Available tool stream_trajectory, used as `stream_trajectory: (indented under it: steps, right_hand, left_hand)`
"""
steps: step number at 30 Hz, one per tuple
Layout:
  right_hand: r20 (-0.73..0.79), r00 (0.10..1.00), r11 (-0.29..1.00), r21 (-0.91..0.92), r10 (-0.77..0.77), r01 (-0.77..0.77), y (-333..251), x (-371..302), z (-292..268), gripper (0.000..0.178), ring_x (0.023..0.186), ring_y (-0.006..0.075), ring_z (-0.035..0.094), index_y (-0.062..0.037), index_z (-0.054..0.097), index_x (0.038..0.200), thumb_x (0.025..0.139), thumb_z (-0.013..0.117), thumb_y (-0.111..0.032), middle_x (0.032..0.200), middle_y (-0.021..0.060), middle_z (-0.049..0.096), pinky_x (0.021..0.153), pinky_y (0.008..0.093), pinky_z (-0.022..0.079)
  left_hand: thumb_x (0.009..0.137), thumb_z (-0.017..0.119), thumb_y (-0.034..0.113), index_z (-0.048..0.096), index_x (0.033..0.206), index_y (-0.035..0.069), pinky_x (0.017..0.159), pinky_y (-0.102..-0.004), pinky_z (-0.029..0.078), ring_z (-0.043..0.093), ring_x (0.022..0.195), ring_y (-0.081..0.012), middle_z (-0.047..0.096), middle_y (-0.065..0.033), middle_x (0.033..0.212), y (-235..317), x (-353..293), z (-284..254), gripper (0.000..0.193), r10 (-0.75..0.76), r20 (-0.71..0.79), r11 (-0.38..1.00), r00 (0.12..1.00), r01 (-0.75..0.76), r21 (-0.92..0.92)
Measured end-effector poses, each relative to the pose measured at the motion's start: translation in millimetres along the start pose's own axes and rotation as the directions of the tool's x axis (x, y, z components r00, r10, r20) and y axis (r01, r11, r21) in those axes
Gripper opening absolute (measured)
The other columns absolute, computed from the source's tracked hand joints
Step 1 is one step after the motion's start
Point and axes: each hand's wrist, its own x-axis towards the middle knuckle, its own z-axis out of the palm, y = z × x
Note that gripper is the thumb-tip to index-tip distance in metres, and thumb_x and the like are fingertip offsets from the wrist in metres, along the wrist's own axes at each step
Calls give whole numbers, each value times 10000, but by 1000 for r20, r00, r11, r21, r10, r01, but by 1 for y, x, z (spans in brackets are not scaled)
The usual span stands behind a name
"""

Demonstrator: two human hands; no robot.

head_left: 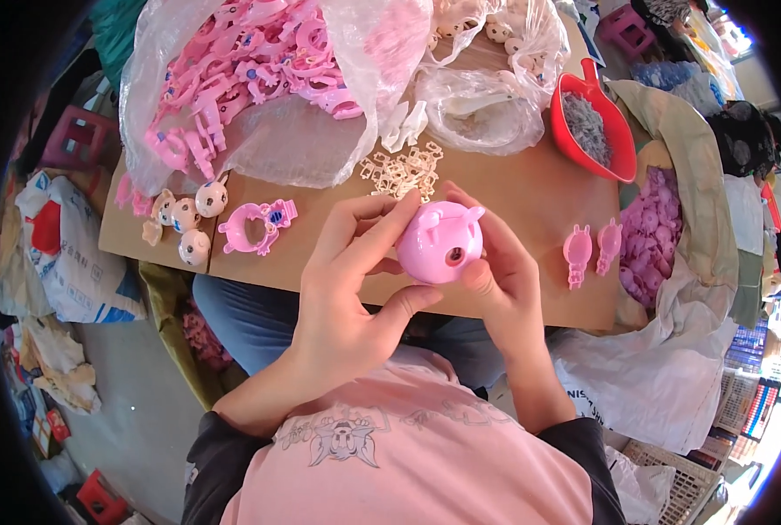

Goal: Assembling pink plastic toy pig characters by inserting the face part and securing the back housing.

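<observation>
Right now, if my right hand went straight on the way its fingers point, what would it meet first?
Beyond the ball it holds, your right hand would probably meet the beige pieces first, though its height is unclear, so it might pass above them.

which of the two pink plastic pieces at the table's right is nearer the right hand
The left pink plastic piece; the other pink piece lies beyond, farther from the right hand.
</observation>
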Motion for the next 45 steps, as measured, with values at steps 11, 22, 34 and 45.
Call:
stream_trajectory:
  steps: [11, 22, 34, 45]
  right_hand:
    - [-28, 999, 1000, 7, -28, 28, -10, -6, 14, 633, 1278, 228, 383, 54, 359, 1345, 872, 627, -270, 1458, 174, 269, 1007, 358, 381]
    - [45, 999, 1000, 2, -22, 22, -7, -5, 20, 674, 1289, 243, 366, 45, 256, 1396, 920, 519, -353, 1469, 170, 250, 985, 350, 394]
    - [94, 995, 964, -257, -39, 62, -7, 0, 10, 692, 1278, 224, 376, 58, 277, 1378, 911, 499, -403, 1465, 171, 266, 976, 324, 400]
    - [99, 994, 987, -150, -49, 64, -10, 5, 8, 648, 1247, 205, 406, -6, 338, 1374, 853, 631, -256, 1460, 139, 276, 948, 332, 446]
  left_hand:
    - [699, 757, 33, 543, 1222, -19, 798, -270, 515, 560, 969, -173, 476, -101, 1151, -2, -5, -2, 567, 92, -26, 985, 995, -87, 147]
    - [667, 805, 146, 592, 1132, -45, 775, -277, 543, 584, 950, -189, 536, -109, 1100, 2, -7, -9, 546, 214, -75, 937, 974, -182, 299]
    - [638, 816, 97, 626, 1093, -21, 741, -264, 551, 622, 863, -169, 572, -84, 1015, 0, -6, -2, 507, 112, -182, 990, 977, -93, 111]
    - [703, 761, 33, 570, 1175, -28, 795, -285, 556, 615, 947, -200, 509, -106, 1128, 2, -5, -3, 512, 57, -137, 998, 989, -52, 35]
